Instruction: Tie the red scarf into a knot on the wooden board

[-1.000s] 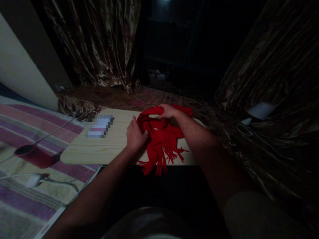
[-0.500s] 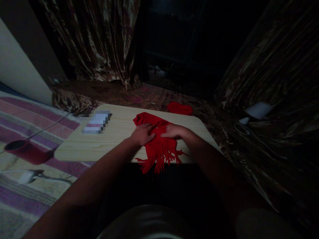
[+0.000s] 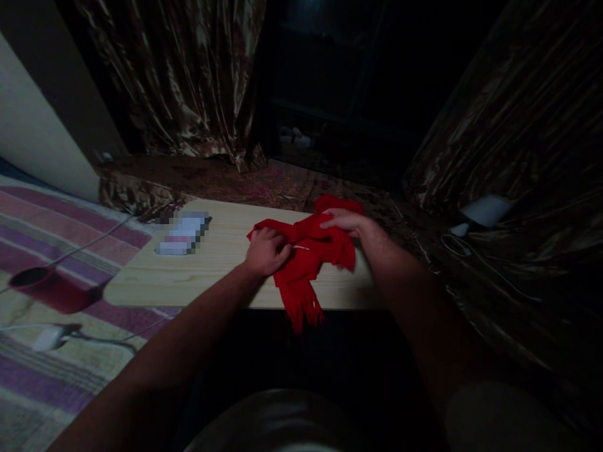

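Observation:
A red fringed scarf (image 3: 301, 276) lies bunched on a small pale wooden table (image 3: 217, 263), its tassels hanging over the near edge. My right hand (image 3: 346, 221) pinches one layer of it between thumb and fingers, raised at the upper right. On the scarf's left side rests my left hand (image 3: 267, 252), its fingers curled down on the cloth and its thumb toward the right. A thin white mark, perhaps a tag or a gap, shows between the folds. More red cloth (image 3: 336, 202) shows beyond the table's far edge; whether it joins the scarf I cannot tell.
A phone-like object (image 3: 183, 233), blurred out, lies on the table's left. On the striped bedding stand a red cup-like container (image 3: 54, 290) and a white plug or adapter (image 3: 49, 338) with cables. Curtains (image 3: 188, 81) hang behind. A white lamp-like object (image 3: 487, 210) sits at the right.
My right hand has moved right and away from me, drawing a scarf layer with it. The fringe has partly folded to the right. My left hand's fingers are more curled.

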A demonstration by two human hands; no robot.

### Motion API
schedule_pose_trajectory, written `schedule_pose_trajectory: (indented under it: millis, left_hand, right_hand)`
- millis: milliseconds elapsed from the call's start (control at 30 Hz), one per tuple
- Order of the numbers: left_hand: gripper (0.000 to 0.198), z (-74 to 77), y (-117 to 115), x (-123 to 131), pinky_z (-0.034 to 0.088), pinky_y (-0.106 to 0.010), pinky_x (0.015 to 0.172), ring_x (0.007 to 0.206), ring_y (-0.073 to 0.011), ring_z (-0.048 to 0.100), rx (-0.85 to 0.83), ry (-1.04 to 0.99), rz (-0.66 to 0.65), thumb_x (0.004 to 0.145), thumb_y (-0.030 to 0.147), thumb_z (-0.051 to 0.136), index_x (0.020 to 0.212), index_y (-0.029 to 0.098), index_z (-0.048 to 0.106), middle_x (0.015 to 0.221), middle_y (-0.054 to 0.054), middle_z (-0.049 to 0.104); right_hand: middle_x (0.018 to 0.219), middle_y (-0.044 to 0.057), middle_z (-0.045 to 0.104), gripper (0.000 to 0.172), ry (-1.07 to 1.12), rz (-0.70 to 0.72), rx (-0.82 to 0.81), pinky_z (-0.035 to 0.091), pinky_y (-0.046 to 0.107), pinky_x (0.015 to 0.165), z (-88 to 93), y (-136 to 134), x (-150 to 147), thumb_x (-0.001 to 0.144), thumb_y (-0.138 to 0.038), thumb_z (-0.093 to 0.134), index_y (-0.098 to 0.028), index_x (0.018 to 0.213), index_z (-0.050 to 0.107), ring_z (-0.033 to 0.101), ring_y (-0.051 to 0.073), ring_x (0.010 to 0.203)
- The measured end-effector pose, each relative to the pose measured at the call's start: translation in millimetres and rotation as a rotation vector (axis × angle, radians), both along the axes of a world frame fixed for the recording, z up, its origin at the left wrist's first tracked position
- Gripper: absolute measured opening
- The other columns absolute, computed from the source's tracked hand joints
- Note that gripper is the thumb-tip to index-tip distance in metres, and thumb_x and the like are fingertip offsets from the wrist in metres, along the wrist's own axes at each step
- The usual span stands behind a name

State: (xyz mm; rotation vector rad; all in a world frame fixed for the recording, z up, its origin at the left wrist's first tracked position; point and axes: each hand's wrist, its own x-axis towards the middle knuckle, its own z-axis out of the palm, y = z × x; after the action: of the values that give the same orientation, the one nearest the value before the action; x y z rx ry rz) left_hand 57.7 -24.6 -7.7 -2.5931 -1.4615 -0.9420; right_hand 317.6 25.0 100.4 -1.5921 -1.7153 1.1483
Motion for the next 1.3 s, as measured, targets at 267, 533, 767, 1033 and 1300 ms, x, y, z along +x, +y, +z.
schedule_pose_trajectory:
  millis: [267, 533, 767, 1033, 1300]
  left_hand:
    - [0.063, -15.5, 11, 1, 0.029, -0.057, 0.121, 0.156, -0.0383, 0.029, -0.137, 0.019, 0.23, 0.093, 0.052, 0.053, 0.147, 0.022, 0.061, 0.165, -0.016, 0.041]
    - [0.074, -19.6, 18, 1, 0.023, -0.053, 0.127, 0.16, -0.039, 0.019, -0.214, 0.011, 0.237, 0.094, 0.056, 0.052, 0.159, 0.021, 0.047, 0.17, -0.016, 0.03]
    - [0.071, -22.0, 21, 0, 0.023, -0.053, 0.127, 0.16, -0.0373, 0.018, -0.214, 0.035, 0.233, 0.095, 0.056, 0.05, 0.158, 0.023, 0.049, 0.17, -0.014, 0.033]
    - [0.071, -18.4, 19, 0, 0.023, -0.051, 0.127, 0.16, -0.0361, 0.021, -0.213, 0.079, 0.23, 0.096, 0.056, 0.048, 0.157, 0.021, 0.05, 0.167, -0.014, 0.038]
    - [0.076, -17.2, 19, 1, 0.025, -0.052, 0.127, 0.159, -0.0381, 0.021, -0.254, 0.079, 0.242, 0.095, 0.059, 0.047, 0.161, 0.021, 0.044, 0.17, -0.014, 0.031]
  right_hand:
    - [0.126, 0.012, 0.069, 0.039, -0.748, -0.14, 0.698, 0.049, 0.041, 0.105, 28.3, 41, -1, 0.087, -0.012, 0.064, -0.016, 0.126, 0.067, 0.062, 0.027, 0.12]
    - [0.139, 0.025, 0.063, 0.054, -1.224, -0.03, 0.179, 0.049, 0.047, 0.104, -47.0, 10, 40, 0.087, -0.023, 0.069, -0.013, 0.14, 0.061, 0.061, 0.037, 0.126]
    - [0.148, 0.017, 0.06, 0.076, -0.95, -0.137, 0.333, 0.047, 0.037, 0.108, -65.8, 13, 61, 0.083, -0.028, 0.076, -0.018, 0.154, 0.05, 0.06, 0.029, 0.132]
    - [0.116, 0.019, 0.073, 0.026, -0.959, -0.243, 0.514, 0.048, 0.036, 0.1, -53.5, 22, 40, 0.092, -0.012, 0.054, -0.012, 0.109, 0.074, 0.065, 0.028, 0.111]
    - [0.122, 0.02, 0.068, 0.036, -0.953, -0.473, 0.755, 0.048, 0.048, 0.103, -7.3, 30, 22, 0.087, -0.012, 0.058, -0.012, 0.123, 0.06, 0.062, 0.032, 0.119]
